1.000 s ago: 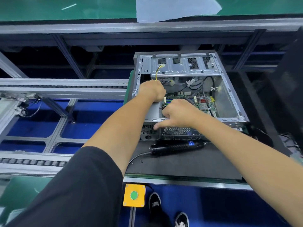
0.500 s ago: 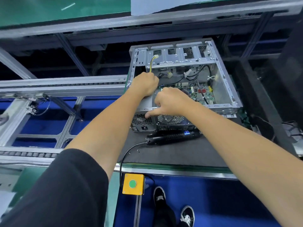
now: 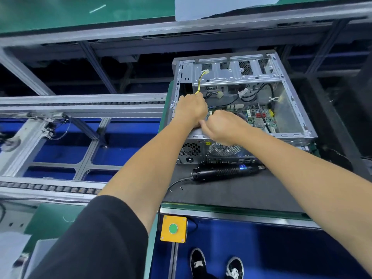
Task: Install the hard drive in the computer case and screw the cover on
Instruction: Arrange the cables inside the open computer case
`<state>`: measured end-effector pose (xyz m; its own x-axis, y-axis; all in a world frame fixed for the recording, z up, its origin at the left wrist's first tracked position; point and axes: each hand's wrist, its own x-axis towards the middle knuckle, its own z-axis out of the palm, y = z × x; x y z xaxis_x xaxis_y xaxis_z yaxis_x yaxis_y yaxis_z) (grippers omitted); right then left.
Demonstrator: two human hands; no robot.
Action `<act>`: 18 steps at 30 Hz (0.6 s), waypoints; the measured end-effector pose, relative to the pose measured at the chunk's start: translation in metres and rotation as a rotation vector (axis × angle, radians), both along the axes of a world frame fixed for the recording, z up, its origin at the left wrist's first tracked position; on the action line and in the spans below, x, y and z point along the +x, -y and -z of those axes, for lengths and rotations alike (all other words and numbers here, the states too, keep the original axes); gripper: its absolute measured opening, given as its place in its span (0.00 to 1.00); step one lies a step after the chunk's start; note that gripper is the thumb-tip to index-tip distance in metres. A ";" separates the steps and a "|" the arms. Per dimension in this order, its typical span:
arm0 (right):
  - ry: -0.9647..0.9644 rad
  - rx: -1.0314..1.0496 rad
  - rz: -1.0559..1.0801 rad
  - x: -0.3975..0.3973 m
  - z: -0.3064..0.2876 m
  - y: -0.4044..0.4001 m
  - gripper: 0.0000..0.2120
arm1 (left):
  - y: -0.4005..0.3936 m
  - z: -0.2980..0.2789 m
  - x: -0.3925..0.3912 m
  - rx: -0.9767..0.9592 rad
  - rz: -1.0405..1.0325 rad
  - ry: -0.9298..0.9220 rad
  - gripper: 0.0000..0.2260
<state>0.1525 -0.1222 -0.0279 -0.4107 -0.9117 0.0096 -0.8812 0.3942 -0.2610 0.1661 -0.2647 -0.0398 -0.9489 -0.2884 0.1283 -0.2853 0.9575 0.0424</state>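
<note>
Open computer case [image 3: 287, 125] lies on its side on a dark mat [image 3: 231, 192] on the desk [image 3: 231, 215], side cover off, rear panel with fan grilles facing the person. Inside: green motherboard [image 3: 259, 117], black cables, a white connector, a metal drive cage [image 3: 235, 75] along the far edge with a yellow-black cable [image 3: 199, 85] hanging from it. Hard drive not clearly visible; both hands cover the near left corner of the case, cannot tell if it sits under them. Left hand [image 3: 191, 111] reaches into that corner, knuckles up, fingers curled down inside and hidden; looks closed, but what it holds, if anything, cannot be told. The yellow cable ends right at the top of this hand. Right hand [image 3: 223, 127] is just beside it, touching or nearly so, fingers curled, thumb tip [image 3: 202, 123] pointing left toward the left hand at the case's near rail; whether it pinches something cannot be told. Black electric screwdriver [image 3: 225, 171] with a blue label lies on the mat just in front of the case, cord trailing left off the mat. A few tiny screws [image 3: 181, 187] lie on the mat near the cord. Yellow box with green button [image 3: 173, 228] sits below the desk edge. Conveyor rails [image 3: 80, 103] to the left, person's black-and-white shoes [image 3: 216, 262] at the bottom.
</note>
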 end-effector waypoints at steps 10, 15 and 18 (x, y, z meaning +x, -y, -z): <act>-0.040 -0.036 0.045 0.007 -0.006 -0.003 0.28 | -0.005 -0.008 0.008 0.053 0.006 0.033 0.12; -0.006 -0.242 0.186 0.011 -0.016 -0.020 0.24 | -0.021 -0.025 0.018 0.303 -0.049 -0.136 0.10; 0.065 -0.321 0.212 0.020 -0.025 -0.039 0.17 | -0.042 -0.038 0.022 0.375 0.034 -0.222 0.10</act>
<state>0.1721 -0.0829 -0.0028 -0.5990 -0.7614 0.2480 -0.7664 0.4553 -0.4532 0.1880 -0.2223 -0.0013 -0.9199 -0.3230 0.2225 -0.1988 0.8730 0.4454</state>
